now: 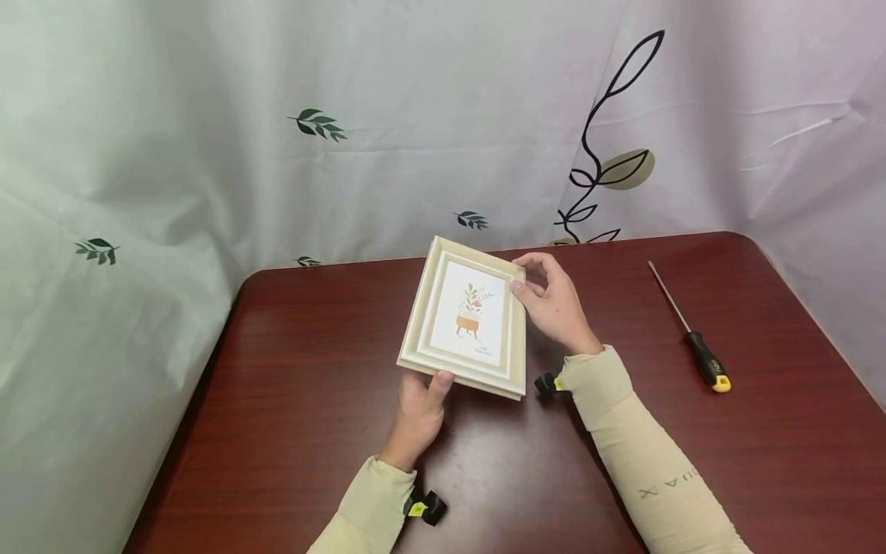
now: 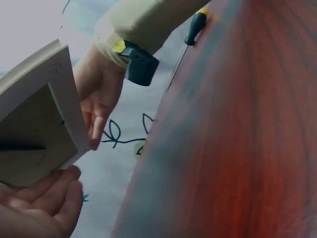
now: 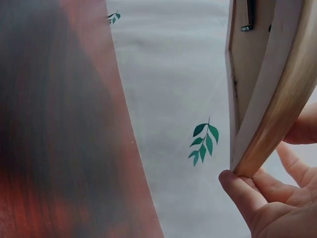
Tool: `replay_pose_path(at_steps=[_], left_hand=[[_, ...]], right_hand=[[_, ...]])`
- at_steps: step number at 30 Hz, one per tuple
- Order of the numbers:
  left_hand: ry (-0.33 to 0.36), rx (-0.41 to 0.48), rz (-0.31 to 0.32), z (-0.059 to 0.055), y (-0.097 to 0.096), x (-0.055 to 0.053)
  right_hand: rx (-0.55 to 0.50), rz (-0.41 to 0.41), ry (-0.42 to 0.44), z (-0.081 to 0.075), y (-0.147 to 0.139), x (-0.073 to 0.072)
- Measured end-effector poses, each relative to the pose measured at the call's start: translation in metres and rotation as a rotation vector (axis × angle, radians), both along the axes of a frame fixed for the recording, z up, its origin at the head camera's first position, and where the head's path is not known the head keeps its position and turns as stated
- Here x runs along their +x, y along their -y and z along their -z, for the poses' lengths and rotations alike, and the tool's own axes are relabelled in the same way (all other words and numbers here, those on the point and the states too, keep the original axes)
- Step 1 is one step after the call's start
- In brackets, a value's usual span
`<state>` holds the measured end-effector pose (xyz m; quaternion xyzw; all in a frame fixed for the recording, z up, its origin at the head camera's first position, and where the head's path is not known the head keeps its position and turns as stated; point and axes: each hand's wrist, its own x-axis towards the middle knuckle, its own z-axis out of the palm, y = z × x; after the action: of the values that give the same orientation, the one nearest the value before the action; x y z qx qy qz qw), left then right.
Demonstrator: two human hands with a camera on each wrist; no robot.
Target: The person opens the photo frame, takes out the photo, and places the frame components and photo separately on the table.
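A cream picture frame (image 1: 471, 319) with a white mat and a small plant print is held up above the table, tilted, its face toward the head camera. My left hand (image 1: 420, 412) grips its lower left edge, thumb on the front and fingers behind. At the upper right corner my right hand (image 1: 551, 298) pinches the edge between thumb and fingers. In the left wrist view the back of the picture frame (image 2: 37, 119) shows a brown backing board with a dark strip. The right wrist view catches the wooden side of the picture frame (image 3: 277, 104) against the right fingers (image 3: 242, 193).
A screwdriver (image 1: 702, 358) with a black and yellow handle lies on the right side of the dark red table (image 1: 298, 431). Behind the table's far edge hangs a pale curtain (image 1: 415, 115) with leaf prints. Each wrist wears a small black camera.
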<state>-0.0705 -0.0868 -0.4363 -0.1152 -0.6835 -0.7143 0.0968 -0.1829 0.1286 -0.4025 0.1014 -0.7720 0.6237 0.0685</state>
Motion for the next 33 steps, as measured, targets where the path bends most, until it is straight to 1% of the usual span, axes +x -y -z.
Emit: replay_pose_path(at_steps=[2, 3, 4, 5, 8, 10, 11, 12, 14, 18, 25, 28, 33], left_hand=[[-0.005, -0.001, 0.031, 0.002, -0.001, 0.001], [-0.002, -0.018, 0.037, 0.003, -0.001, 0.001], [0.002, -0.006, 0.065, 0.004, -0.001, 0.002], [0.008, -0.008, 0.076, 0.006, -0.001, 0.003], [0.038, 0.056, 0.165, 0.008, -0.001, 0.004], [0.057, 0.116, 0.250, 0.010, -0.002, 0.005], [0.060, 0.122, 0.274, 0.010, -0.002, 0.005], [0.061, 0.142, 0.314, 0.011, -0.002, 0.005], [0.049, 0.135, 0.358, 0.012, -0.002, 0.005], [0.032, 0.114, 0.403, 0.014, -0.005, 0.007], [0.035, 0.093, 0.453, 0.016, -0.007, 0.010], [0.053, 0.119, 0.495, 0.016, -0.007, 0.010], [0.103, 0.208, 0.599, 0.016, -0.009, 0.010]], right_hand=[[-0.005, 0.007, -0.001, 0.000, 0.000, 0.000], [-0.005, 0.012, -0.004, 0.000, 0.000, 0.000], [-0.006, 0.017, -0.011, 0.000, 0.000, 0.001], [-0.008, 0.020, -0.015, 0.000, 0.000, 0.001], [-0.018, 0.018, -0.019, 0.001, 0.001, 0.002], [-0.030, 0.008, -0.018, 0.001, 0.002, 0.003], [-0.035, 0.002, -0.014, 0.002, 0.003, 0.003], [-0.039, -0.003, -0.012, 0.002, 0.004, 0.003], [-0.044, -0.010, -0.010, 0.003, 0.005, 0.004], [-0.046, -0.022, -0.005, 0.004, 0.008, 0.004], [-0.058, -0.058, 0.018, 0.009, 0.010, 0.001], [-0.062, -0.067, 0.021, 0.011, 0.011, 0.001], [-0.067, -0.066, 0.006, 0.011, 0.011, 0.000]])
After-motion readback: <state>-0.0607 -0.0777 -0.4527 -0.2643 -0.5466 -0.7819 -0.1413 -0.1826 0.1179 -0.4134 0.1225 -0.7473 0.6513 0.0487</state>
